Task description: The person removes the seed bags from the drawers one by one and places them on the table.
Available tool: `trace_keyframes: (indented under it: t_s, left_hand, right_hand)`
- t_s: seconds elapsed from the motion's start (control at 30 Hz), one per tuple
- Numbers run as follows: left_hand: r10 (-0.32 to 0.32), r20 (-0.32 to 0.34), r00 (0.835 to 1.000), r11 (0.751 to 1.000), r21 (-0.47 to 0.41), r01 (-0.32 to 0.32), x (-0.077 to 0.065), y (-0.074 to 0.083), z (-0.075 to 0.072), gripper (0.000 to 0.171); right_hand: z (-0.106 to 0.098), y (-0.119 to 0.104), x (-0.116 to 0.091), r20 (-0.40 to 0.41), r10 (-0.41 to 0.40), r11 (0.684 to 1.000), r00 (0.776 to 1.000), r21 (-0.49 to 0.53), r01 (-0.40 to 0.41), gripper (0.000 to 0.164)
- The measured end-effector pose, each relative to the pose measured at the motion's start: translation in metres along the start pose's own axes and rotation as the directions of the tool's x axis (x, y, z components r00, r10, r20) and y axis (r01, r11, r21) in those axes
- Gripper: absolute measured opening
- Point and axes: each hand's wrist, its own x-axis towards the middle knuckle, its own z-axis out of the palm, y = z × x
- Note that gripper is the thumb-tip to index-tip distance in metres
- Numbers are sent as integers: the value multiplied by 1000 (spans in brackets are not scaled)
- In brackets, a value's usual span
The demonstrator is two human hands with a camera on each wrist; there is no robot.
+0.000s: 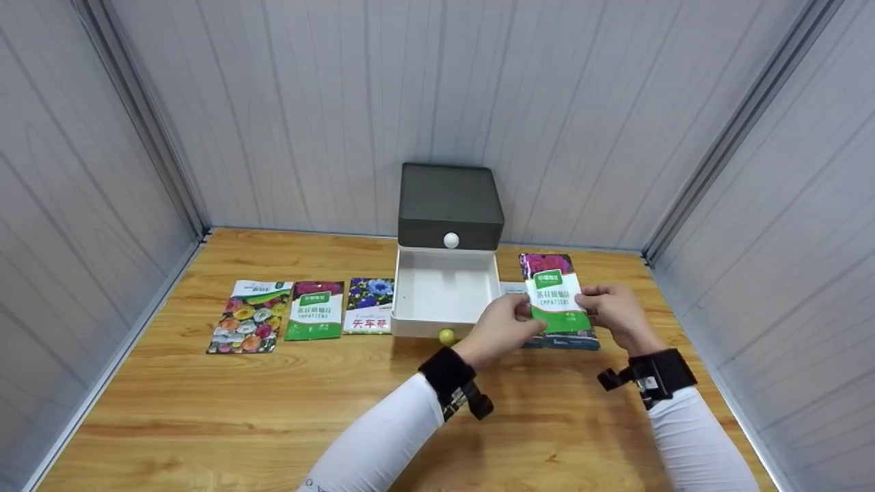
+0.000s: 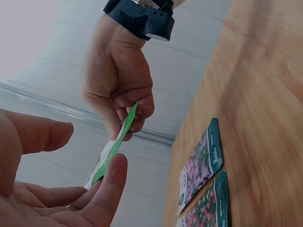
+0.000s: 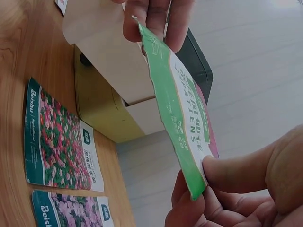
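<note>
Your right hand [image 1: 618,316] pinches a packet [image 1: 557,295] above the table [image 1: 307,410], towards its back right corner; your left hand [image 1: 501,329] meets its near-left corner, grip unclear. The drawer [image 1: 446,287] is already out; other packets [image 1: 315,311] lie untouched.

Hands [image 1: 618,318] raised — left [image 1: 502,328] perhaps looser

Beneath the small dark grey box with a round white knob [image 1: 450,193], an open white rectangular drawer [image 1: 444,283] juts toward me. Left of the box I see a flat blue-flowered packet [image 1: 370,305], a pink, white and green packet [image 1: 315,311] and a many-coloured flower packet [image 1: 250,318]; right of it, a teal-edged red-flowered packet [image 3: 64,139] and a teal-edged purple-flowered packet [image 3: 75,213]. Behind it rises a pale grooved panel wall [image 1: 444,82].
</note>
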Motion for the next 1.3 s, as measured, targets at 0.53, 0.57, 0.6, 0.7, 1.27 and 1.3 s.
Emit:
trace_keyframes:
  t_s: [0.53,0.57,0.6,0.7,1.27,1.3]
  left_hand:
    - [-20,93,995,998,57,15,0,-8,23,59]
    - [-27,99,995,999,39,23,0,-10,24,61]
    - [-32,102,994,999,30,29,0,-11,25,62]
    - [-52,108,993,999,21,50,0,-15,28,65]
    - [-102,133,986,993,73,93,-4,-32,39,77]
    - [-104,131,986,992,81,94,-4,-33,39,77]
  right_hand:
    - [-20,16,6,1,20,1000,1000,8,-20,49]
    - [-20,17,7,-2,23,1000,1000,6,-23,48]
    - [-21,18,7,-1,26,1000,1000,5,-26,48]
    - [-24,22,8,2,35,999,999,10,-35,47]
    - [-48,51,17,-14,88,996,996,21,-88,38]
    - [-50,53,17,-12,94,995,995,23,-94,41]
